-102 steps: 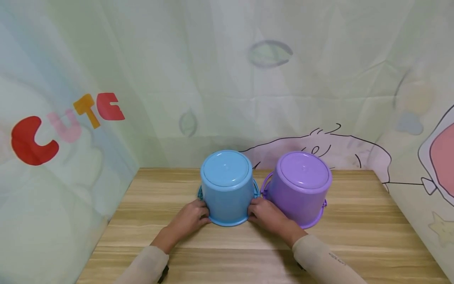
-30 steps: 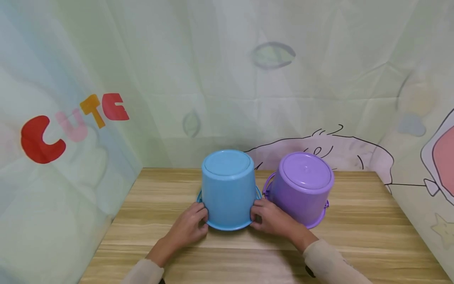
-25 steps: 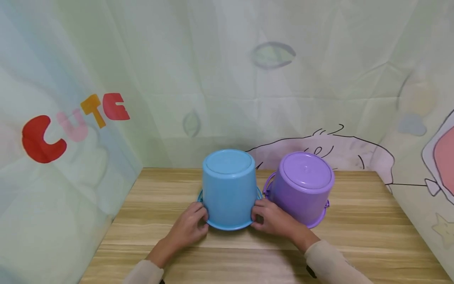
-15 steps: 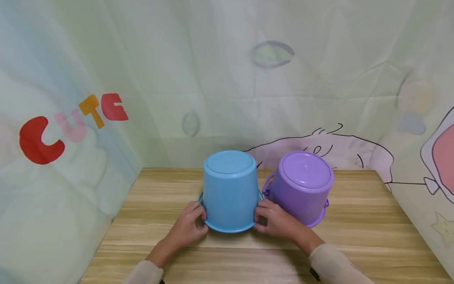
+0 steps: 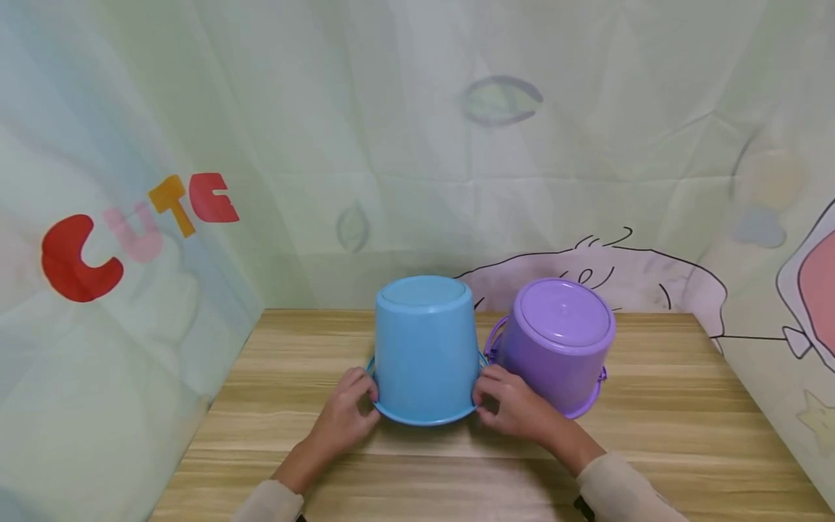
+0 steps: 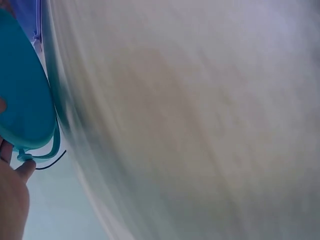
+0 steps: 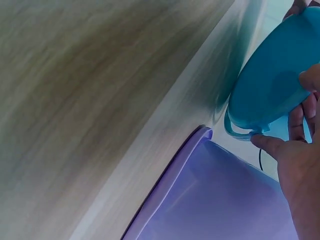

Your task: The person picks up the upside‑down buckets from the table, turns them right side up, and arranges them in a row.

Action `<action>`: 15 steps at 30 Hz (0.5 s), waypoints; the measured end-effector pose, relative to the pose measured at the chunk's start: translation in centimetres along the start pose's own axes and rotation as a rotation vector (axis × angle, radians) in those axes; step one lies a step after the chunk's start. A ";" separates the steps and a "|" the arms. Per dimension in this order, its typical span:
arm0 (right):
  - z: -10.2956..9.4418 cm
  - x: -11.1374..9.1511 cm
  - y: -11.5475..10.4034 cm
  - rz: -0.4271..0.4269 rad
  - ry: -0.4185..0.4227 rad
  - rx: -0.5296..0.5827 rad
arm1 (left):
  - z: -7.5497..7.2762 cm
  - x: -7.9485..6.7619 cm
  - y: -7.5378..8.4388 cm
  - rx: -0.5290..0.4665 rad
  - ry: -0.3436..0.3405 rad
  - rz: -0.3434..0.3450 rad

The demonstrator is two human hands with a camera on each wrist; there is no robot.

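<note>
An upside-down blue bucket [image 5: 425, 355] stands near the middle of the table, tipped so that its base leans toward the back. Its near rim is raised, and the bucket's inside [image 6: 22, 85] shows from below in both wrist views. My left hand [image 5: 343, 412] grips the rim at the left side, thumb under the edge. On the opposite side my right hand [image 5: 514, 406] holds the rim the same way, with fingers by the handle joint in the right wrist view. The blue handle [image 7: 235, 131] hangs toward the table behind the rim.
Close to the right of the blue bucket, an upside-down purple bucket [image 5: 562, 341] rests on the wooden table [image 5: 678, 428]. My right forearm passes in front of it. A printed curtain [image 5: 417, 145] closes off the back and both sides.
The blue bucket has gone from flat on its rim to tilted backward, its near edge lifted by both hands. Its base now looks narrower. The purple bucket has stayed in place.
</note>
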State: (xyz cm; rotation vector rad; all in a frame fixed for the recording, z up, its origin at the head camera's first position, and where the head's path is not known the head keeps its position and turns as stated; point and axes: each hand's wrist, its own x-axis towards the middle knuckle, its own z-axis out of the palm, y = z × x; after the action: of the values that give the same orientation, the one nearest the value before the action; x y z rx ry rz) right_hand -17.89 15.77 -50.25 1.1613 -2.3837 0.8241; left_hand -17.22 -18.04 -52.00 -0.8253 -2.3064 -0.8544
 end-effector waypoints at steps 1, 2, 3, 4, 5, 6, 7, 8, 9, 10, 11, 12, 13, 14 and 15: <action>0.0 0.0 0.0 -0.005 0.009 -0.004 | 0.0 0.0 0.0 0.000 0.011 0.005; 0.0 -0.1 0.0 -0.008 0.015 -0.009 | -0.1 0.0 0.0 -0.001 0.021 0.015; 0.0 -0.1 0.0 -0.012 0.022 -0.013 | -0.1 0.0 0.0 -0.004 0.031 0.025; 0.0 -0.1 0.0 -0.015 0.028 -0.016 | -0.1 0.1 0.0 -0.006 0.043 0.039; 0.0 -0.2 0.0 -0.015 0.031 -0.018 | -0.1 0.1 0.0 -0.009 0.055 0.051; 0.0 -0.2 0.0 -0.013 0.030 -0.016 | -0.1 0.1 0.1 -0.011 0.065 0.057; 0.0 -0.2 -0.1 -0.014 0.029 -0.012 | -0.1 0.2 0.1 -0.017 0.071 0.059; 0.0 -0.2 -0.1 -0.013 0.029 -0.012 | -0.2 0.2 0.1 -0.019 0.077 0.065; 0.0 -0.2 -0.2 -0.014 0.032 -0.012 | -0.2 0.3 0.2 -0.017 0.082 0.069; 0.0 -0.2 -0.2 -0.018 0.036 -0.017 | -0.3 0.4 0.3 -0.014 0.084 0.072; 0.0 -0.2 -0.2 -0.023 0.041 -0.027 | -0.3 0.4 0.3 -0.008 0.082 0.074; 0.0 -0.2 -0.3 -0.030 0.049 -0.036 | -0.4 0.5 0.4 -0.003 0.077 0.076; 0.0 -0.2 -0.3 -0.039 0.056 -0.046 | -0.4 0.5 0.5 0.001 0.070 0.078; 0.0 -0.2 -0.3 -0.047 0.062 -0.057 | -0.5 0.5 0.5 0.012 0.065 0.087; 0.0 -0.2 -0.3 -0.058 0.068 -0.068 | -0.6 0.6 0.6 0.021 0.059 0.094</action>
State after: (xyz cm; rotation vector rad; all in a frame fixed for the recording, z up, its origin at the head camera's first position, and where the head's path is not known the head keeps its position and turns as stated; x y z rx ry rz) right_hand -17.51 15.71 -50.23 1.1509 -2.2934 0.7456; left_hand -17.06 -17.88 -51.04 -0.8804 -2.2034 -0.8016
